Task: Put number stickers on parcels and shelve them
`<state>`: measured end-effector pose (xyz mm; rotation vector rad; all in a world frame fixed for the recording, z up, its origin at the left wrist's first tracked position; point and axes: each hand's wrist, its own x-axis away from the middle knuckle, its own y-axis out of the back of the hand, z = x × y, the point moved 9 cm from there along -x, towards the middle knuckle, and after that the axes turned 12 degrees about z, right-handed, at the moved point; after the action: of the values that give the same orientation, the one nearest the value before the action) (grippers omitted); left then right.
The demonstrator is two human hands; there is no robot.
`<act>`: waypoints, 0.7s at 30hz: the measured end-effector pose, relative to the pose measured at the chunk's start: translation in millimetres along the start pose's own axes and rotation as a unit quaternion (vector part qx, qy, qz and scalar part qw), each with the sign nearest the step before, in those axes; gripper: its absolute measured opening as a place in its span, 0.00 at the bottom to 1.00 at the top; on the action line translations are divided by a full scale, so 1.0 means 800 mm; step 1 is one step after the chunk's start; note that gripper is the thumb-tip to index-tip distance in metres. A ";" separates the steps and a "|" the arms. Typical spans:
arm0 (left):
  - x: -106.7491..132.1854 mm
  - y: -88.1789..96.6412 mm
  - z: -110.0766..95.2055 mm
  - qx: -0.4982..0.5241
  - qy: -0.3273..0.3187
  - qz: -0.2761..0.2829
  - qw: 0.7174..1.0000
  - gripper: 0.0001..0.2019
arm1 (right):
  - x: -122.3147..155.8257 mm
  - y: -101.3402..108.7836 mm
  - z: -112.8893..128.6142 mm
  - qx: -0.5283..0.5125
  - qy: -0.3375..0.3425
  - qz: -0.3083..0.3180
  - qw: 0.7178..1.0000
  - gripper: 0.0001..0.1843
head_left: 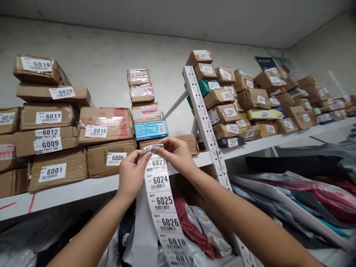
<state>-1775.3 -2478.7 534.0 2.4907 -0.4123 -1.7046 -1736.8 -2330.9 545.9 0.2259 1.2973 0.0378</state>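
A long white strip of numbered stickers [162, 202] hangs down in front of me, reading 6023, 6024, 6025, 6026 and lower. My left hand [132, 174] is closed on the strip's upper left edge. My right hand [174, 154] pinches the top sticker [152, 148] at the strip's upper end, fingers pressed together. Both hands are raised just in front of a flat cardboard box [186, 142] on the white shelf [83, 187]. A blue box [150, 130] lies directly above that cardboard box.
Brown cardboard parcels labelled 6001 [57, 171], 6006 [111, 157], 6015 [104, 126] and others are stacked on the shelf at left. A perforated white upright [204, 122] splits the shelf. More parcels [250, 104] fill the right section. Plastic mail bags [292, 196] lie below.
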 end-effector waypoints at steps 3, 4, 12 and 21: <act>-0.012 0.004 0.006 -0.015 0.024 -0.018 0.999 0.15 | -0.021 0.016 0.010 0.071 0.037 -0.047 0.996 0.09; -0.013 0.002 0.014 0.009 0.051 -0.004 0.999 0.15 | -0.029 0.023 0.016 0.101 0.054 -0.069 0.991 0.07; 0.028 -0.003 0.009 -0.058 0.029 0.094 0.993 0.19 | -0.092 0.054 0.032 0.343 -0.025 -0.074 0.936 0.05; 0.004 0.019 -0.008 0.040 -0.056 0.044 0.997 0.11 | -0.037 -0.019 0.060 0.233 0.065 0.097 0.965 0.06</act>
<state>-1771.2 -2494.8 536.9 2.3985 -0.6030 -1.8328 -1700.1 -2357.5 583.1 0.7642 1.3988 -0.0897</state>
